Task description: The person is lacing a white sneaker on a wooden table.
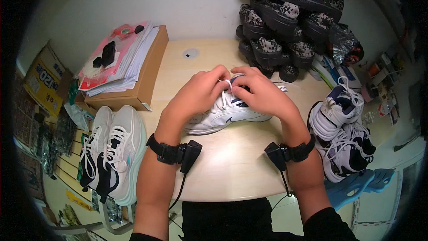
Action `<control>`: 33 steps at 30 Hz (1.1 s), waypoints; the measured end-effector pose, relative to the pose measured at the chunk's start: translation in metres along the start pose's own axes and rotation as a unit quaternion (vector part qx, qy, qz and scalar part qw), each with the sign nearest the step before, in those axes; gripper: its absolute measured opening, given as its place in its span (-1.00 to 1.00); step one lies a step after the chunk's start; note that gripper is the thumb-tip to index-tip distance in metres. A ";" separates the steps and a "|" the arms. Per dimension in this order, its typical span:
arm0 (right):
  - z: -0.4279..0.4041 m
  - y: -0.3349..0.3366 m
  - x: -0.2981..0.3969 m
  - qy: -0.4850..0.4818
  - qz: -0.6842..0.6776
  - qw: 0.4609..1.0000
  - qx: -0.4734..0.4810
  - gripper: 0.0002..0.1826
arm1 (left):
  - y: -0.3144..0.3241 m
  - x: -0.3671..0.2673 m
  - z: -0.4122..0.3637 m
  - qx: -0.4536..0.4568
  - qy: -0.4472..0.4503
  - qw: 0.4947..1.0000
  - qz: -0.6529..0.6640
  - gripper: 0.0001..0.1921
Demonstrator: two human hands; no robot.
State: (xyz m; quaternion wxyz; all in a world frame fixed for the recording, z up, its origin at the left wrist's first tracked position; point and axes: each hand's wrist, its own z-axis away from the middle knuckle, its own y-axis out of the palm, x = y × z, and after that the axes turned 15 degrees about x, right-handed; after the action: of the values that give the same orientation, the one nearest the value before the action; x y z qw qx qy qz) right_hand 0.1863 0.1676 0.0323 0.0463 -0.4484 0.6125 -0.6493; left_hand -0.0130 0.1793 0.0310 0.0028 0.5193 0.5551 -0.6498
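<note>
A white sneaker (214,120) with a dark blue logo lies across the wooden desk in front of me, its toe to the left. White laces (224,102) cross its tongue. My left hand (209,87) pinches the white shoelace between thumb and forefinger above the shoe's throat. Close beside it, my right hand (252,88) has its thumb and forefinger at the same lace, with the other fingers curled over the collar. Both hands hide the knot area and part of the shoe opening. A loose lace end shows to the right of my right hand.
Left stand grey-white sneakers (125,140) and a cardboard box (147,73) bearing papers (133,70). Camouflage shoes (267,50) are piled at the back right. More white sneakers (329,117) sit at the right edge, near blue slippers (351,190). Cables hang from both wrist straps.
</note>
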 end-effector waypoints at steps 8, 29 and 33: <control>-0.011 0.003 -0.006 0.015 -0.287 0.958 0.014 -0.80 | 0.012 0.009 -0.004 -0.063 0.037 0.996 0.055 -0.89; -0.018 0.025 0.003 0.048 -0.203 0.962 -0.177 -0.75 | 0.026 0.016 -0.007 -0.079 -0.058 0.963 0.252 -0.79; -0.018 0.026 0.006 0.044 -0.201 0.960 -0.192 -0.73 | 0.025 0.014 -0.007 -0.085 -0.079 0.964 0.240 -0.77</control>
State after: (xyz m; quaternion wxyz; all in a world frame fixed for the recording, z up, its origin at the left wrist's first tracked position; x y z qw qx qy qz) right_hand 0.1589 0.1713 0.0165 -0.1990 -0.5334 0.6249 -0.5342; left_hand 0.0000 0.1828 0.0045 0.2471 0.5823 0.4653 -0.6192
